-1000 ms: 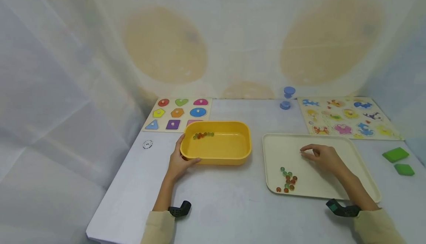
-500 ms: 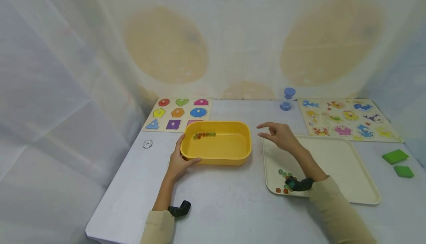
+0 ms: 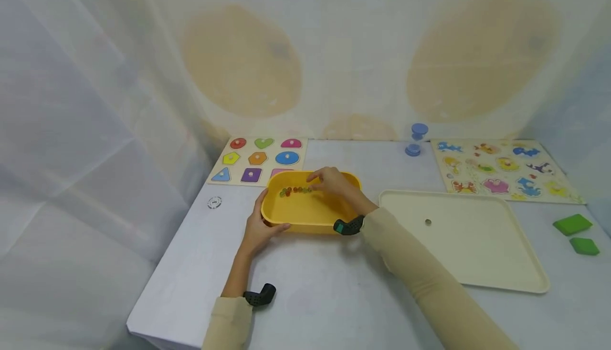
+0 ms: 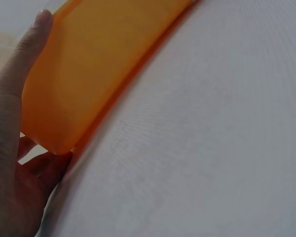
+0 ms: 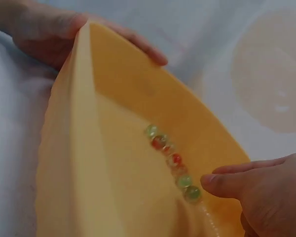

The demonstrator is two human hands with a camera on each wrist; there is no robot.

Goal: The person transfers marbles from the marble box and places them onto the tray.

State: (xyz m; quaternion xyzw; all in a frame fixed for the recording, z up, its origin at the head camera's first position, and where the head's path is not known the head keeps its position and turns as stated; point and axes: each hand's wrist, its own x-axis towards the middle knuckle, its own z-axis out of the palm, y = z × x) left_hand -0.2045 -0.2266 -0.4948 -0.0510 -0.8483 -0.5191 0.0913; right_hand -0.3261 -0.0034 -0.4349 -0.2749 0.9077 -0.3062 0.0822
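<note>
The small green and red glass marbles [image 3: 295, 191] lie in a row along the far inner wall of the yellow plastic tub [image 3: 310, 213], which sits on the white table [image 3: 329, 291] left of the cream plastic tray [image 3: 477, 254]. Your right hand [image 3: 334, 181] is inside the tub at the row's right end, fingers bunched with the thumb beside the last green marble; whether it pinches one, I cannot tell. Your left hand [image 3: 258, 229] grips the tub's near left corner, thumb along the front wall.

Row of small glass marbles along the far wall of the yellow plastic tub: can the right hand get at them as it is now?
Probably yes. The right hand is already inside the open-topped yellow plastic tub, its fingertips beside the end of the row of small glass marbles, with nothing between them. The left hand only holds the tub's near-left corner.
</note>
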